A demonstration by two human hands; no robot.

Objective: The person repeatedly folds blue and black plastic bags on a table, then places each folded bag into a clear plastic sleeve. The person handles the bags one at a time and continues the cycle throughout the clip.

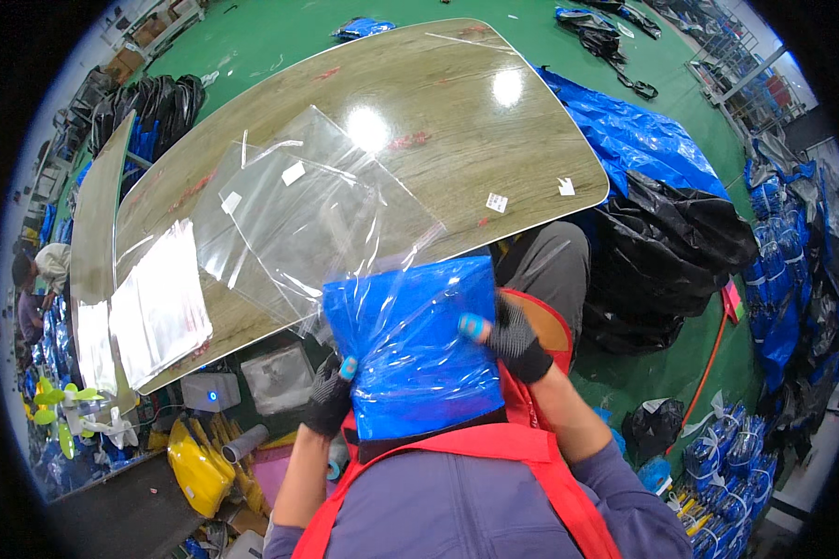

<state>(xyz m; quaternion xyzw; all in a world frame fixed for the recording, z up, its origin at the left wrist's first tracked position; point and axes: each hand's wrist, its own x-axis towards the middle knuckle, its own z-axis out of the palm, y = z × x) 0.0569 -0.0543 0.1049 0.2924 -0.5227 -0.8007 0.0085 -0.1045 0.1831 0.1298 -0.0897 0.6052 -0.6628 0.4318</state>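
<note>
A folded blue item in a clear plastic bag (415, 349) is held upright against my chest, below the table's near edge. My left hand (328, 396), in a dark glove with blue fingertips, grips its lower left edge. My right hand (511, 337), gloved the same, holds its right edge with fingers on the front. The bag's open clear top reaches onto the wooden table (457, 121). Loose clear plastic bags (308, 210) lie spread on the table just beyond it.
A stack of clear bags (158, 303) lies at the table's left end. Black bags (671, 252) and blue sheeting (639, 130) sit on the green floor to the right. A yellow object (199, 470) and a small white box (210, 391) sit below left. Another person (39, 270) is at far left.
</note>
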